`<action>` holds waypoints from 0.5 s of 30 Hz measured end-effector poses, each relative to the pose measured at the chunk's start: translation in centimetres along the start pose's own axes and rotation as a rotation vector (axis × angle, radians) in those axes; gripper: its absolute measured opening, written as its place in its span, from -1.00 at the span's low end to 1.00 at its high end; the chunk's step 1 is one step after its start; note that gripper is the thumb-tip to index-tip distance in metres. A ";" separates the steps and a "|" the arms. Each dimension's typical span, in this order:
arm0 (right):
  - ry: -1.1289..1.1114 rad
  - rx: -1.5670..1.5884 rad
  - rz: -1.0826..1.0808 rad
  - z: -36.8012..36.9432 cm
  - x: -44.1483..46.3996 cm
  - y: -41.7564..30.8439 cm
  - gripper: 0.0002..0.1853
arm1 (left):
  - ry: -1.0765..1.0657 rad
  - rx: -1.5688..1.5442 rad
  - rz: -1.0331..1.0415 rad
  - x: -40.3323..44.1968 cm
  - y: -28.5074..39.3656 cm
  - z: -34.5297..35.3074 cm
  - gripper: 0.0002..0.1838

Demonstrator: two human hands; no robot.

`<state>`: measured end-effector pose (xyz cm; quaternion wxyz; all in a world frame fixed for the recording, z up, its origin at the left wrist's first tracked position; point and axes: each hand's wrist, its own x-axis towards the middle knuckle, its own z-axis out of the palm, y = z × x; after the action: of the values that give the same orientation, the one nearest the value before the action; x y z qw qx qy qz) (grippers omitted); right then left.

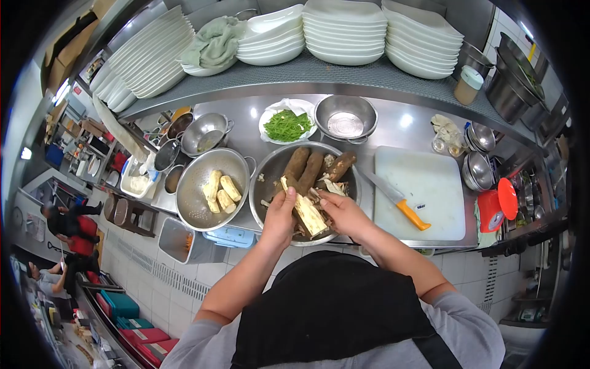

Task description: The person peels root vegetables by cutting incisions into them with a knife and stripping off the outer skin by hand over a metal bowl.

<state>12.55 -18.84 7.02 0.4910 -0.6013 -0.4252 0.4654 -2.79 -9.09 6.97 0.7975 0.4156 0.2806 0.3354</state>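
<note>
In my left hand (279,215) is a partly peeled piece of cassava (311,220), its pale yellow flesh showing. My right hand (341,213) is closed beside it, its fingertips pinching what looks like a strip of peel. Both hands are over a large steel bowl (257,190). Brown, unpeeled cassava roots (311,171) and scraps of peel lie inside that bowl. To the left, a colander (190,206) holds several peeled cassava pieces (226,200).
On the right, a knife (402,205) with an orange handle rests on a white cutting board (433,178). Behind the bowl are a plate of chopped greens (287,126) and a steel pot (345,120). Stacked plates (344,31) line the overhead shelf (335,77). Two people are far left.
</note>
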 end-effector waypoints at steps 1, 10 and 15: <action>0.009 0.099 0.079 -0.2 0.3 -0.3 -0.57 | 0.004 0.002 0.003 -0.1 0.3 0.2 -0.53; -0.020 -0.327 0.077 -1.2 0.8 2.5 -0.46 | 0.044 -0.403 -0.141 0.5 1.5 -2.6 -0.48; 0.007 -0.292 -0.076 0.4 -1.8 -0.4 -0.46 | 0.070 -0.369 -0.044 1.5 0.4 -4.2 -0.53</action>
<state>11.74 -20.49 7.60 0.4170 -0.6515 -0.5090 0.3776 -5.02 -5.79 5.02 0.8571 0.2441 0.2508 0.3779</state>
